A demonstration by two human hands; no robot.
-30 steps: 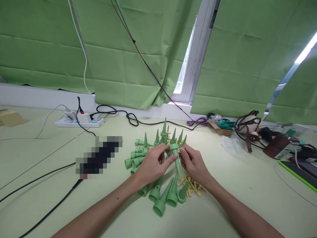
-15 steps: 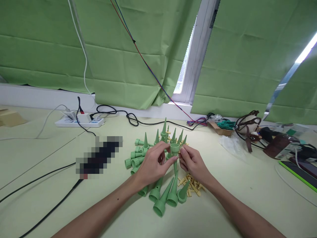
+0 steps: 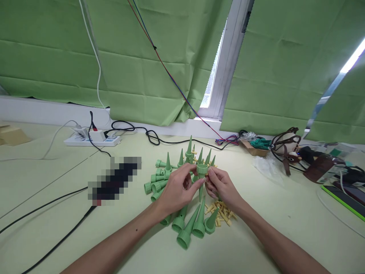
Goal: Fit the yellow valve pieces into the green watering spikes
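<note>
Cone (image 3: 202, 171): green, hollow, held nearly upright; opens through a ribbed rim at twelve o'clock, tapers to a tip near six. Peg (image 3: 207, 174): yellow, mostly hidden; shows at the cone's three-o'clock side, contact unclear.

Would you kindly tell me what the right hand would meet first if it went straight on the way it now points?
Most likely the green cone held in the left hand: the right hand is close beside it, though whether they already touch is unclear.
</note>
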